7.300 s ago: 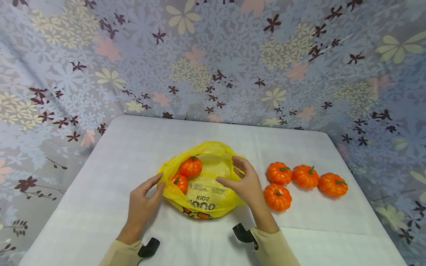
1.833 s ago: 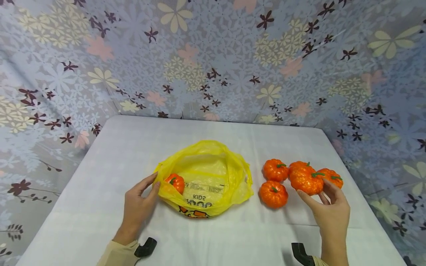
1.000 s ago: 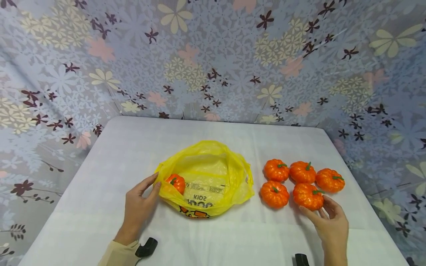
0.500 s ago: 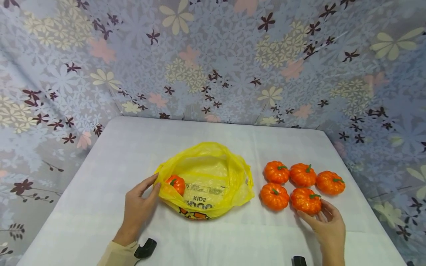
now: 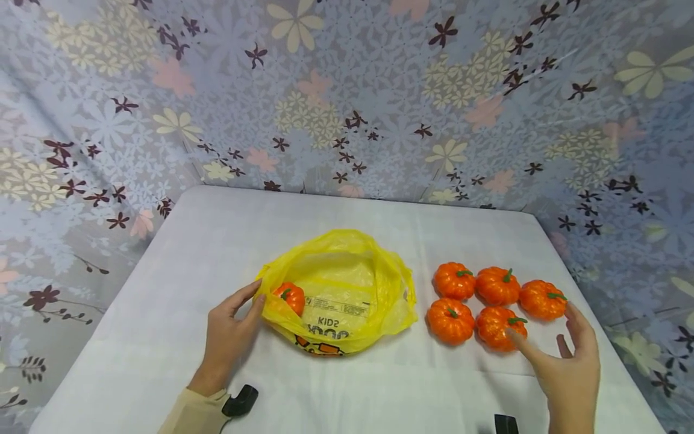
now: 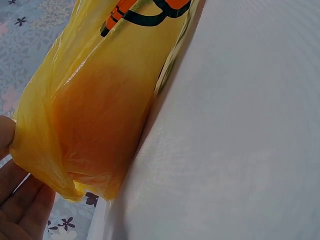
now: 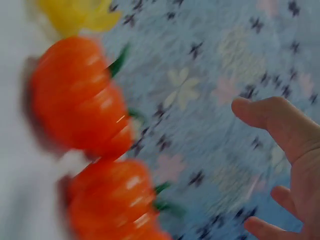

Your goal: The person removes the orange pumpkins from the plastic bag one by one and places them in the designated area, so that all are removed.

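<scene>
A yellow plastic bag (image 5: 387,307) lies with its mouth spread wide, printed with lettering. My left hand (image 5: 230,334) pinches its left rim between thumb and fingers; in the left wrist view the bag (image 6: 120,60) bulges over something orange. Inside, at the left, sits one small orange pumpkin (image 5: 293,299), partly hidden by the plastic. My right hand (image 5: 569,364) is spread and holds nothing, just right of the nearest pumpkin (image 5: 496,330). In the right wrist view the thumb and fingers of that hand (image 7: 295,145) stand apart, away from the blurred pumpkins (image 7: 80,95).
Several more orange pumpkins with green stems, among them a back one (image 5: 497,286) and a far-right one (image 5: 543,300), cluster right of the bag. All stand on a white-covered table (image 5: 325,398). Floral fabric (image 5: 347,108) hangs behind and at the sides.
One pumpkin left the bag, was carried right in my right hand and set down in front of the others. The right hand has let go and drawn right. The left hand kept the rim.
</scene>
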`<state>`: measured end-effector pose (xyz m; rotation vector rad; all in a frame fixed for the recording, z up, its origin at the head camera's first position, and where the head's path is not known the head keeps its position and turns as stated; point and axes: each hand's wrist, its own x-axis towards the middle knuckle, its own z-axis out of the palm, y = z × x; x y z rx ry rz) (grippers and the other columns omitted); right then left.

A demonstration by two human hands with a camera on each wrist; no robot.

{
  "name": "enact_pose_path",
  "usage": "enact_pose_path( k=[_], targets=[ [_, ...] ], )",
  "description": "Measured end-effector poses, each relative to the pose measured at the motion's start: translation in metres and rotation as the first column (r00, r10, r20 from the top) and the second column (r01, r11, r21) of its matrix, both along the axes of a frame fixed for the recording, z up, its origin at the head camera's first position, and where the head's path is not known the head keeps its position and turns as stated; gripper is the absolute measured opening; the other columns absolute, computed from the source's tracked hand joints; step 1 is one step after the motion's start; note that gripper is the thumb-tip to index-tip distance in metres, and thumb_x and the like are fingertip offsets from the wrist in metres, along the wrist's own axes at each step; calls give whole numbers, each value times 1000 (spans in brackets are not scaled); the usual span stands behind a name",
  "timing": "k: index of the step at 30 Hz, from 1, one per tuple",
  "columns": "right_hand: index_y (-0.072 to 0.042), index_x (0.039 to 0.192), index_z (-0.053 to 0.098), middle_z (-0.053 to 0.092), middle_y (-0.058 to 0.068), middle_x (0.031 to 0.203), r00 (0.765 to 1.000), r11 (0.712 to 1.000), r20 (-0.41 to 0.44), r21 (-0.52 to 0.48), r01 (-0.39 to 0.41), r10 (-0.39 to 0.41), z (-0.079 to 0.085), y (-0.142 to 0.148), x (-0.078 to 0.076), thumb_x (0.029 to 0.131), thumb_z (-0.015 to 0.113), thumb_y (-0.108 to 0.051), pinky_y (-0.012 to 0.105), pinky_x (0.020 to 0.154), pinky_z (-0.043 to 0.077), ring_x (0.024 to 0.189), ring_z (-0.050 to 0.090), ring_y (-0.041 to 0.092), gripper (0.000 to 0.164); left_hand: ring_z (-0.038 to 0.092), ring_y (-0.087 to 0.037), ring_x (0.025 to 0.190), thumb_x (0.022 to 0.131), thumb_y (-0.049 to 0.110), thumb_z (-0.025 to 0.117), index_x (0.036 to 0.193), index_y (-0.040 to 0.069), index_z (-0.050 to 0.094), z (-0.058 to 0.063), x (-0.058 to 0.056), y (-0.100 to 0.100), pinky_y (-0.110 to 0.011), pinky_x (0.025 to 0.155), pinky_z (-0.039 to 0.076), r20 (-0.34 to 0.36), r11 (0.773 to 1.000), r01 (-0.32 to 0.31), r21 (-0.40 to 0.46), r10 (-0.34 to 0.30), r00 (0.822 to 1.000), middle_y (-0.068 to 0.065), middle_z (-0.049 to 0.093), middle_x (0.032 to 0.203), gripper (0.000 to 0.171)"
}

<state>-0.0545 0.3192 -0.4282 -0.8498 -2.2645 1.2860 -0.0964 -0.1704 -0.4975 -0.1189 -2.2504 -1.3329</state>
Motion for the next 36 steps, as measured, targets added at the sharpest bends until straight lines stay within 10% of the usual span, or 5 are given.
enact_pose_path(
  k=[12,21,36],
  targets=[
    [-39,155,37,29,-6,161,972,978,-116,0,-207,206,50,-34,-25,75,90,-9,49,111,38,146,31,20,100,67,-25,110,91,7,76,125,9,73,-1,-3,-1,-13,97,43,-60,1000,7,-16,-7,998,-5,72,118,34],
    [-28,156,39,37,-2,157,847,862,-169,37,-505,503,55,-76,-46,76,90,-9,25,97,50,140,41,25,97,68,-25,109,90,5,76,123,7,73,0,-1,0,-12,96,44,-73,1000,2,-18,-3,997,-6,73,116,33],
    [-18,145,54,42,2,153,619,620,-186,-62,-782,763,24,-146,-83,75,92,-17,51,104,46,139,42,30,80,69,-26,106,89,2,76,124,9,73,-2,-4,-3,-14,96,45,-137,999,13,-32,-18,990,-6,73,116,36]
  ],
)
